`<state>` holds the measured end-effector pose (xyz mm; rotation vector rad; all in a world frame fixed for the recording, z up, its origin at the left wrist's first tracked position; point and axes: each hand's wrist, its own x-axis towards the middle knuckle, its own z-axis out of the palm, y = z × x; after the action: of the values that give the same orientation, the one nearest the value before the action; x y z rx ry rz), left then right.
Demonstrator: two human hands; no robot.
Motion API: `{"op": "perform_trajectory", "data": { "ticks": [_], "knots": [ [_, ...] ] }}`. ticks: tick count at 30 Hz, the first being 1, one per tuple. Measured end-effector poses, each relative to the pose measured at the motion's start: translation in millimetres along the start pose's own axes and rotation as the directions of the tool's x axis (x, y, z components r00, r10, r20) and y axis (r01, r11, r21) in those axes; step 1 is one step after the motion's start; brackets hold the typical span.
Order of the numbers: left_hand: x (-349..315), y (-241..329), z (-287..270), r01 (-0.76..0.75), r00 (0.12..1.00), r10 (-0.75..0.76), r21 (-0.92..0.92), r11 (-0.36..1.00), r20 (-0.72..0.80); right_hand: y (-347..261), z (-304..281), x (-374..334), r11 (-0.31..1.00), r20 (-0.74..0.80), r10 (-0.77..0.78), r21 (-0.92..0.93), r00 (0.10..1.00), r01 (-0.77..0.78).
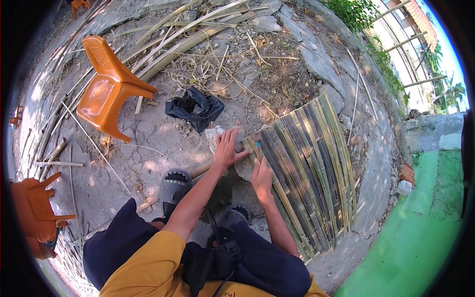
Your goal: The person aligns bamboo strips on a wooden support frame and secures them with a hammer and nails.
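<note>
A panel of split bamboo slats [302,171], laid side by side in green, tan and dark tones, spreads out to my right on the ground. My left hand [227,150] has its fingers apart over a pale stone [213,136], the thumb reaching toward the panel's near left end. Beside it, my right hand [261,174] is closed around a slim thing with a teal end [258,145]; its kind is too small to make out. That hand is at the edge of the outermost slats. A bamboo pole [200,169] runs partly hidden beneath my left forearm.
A crumpled black plastic bag [195,108] lies ahead of my feet. An orange plastic chair [106,86] stands at the left, and another orange chair [42,203] is nearer. Bamboo poles [183,44] lie across the far ground. A green wall [396,247] borders the right.
</note>
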<state>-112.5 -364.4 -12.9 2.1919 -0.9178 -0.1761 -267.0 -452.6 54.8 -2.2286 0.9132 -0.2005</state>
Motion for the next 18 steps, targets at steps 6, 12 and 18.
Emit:
{"op": "perform_trajectory", "data": {
  "ticks": [6,12,18],
  "knots": [
    [4.4,-1.9,-1.3,-0.011,1.0,0.01,0.01,1.0,0.016,10.3,12.9,6.9,0.998,0.018,-0.006,-0.057,1.0,0.007],
    [10.5,7.4,12.1,-0.069,0.997,0.07,0.04,0.997,-0.027,24.9,8.4,-0.1,0.996,0.009,0.056,-0.065,0.998,-0.055],
    [3.2,-0.6,15.4,-0.116,0.992,0.119,0.092,0.989,-0.032,9.2,-11.3,-45.1,0.963,-0.16,0.177,0.231,0.971,-0.137]
  ]
}}
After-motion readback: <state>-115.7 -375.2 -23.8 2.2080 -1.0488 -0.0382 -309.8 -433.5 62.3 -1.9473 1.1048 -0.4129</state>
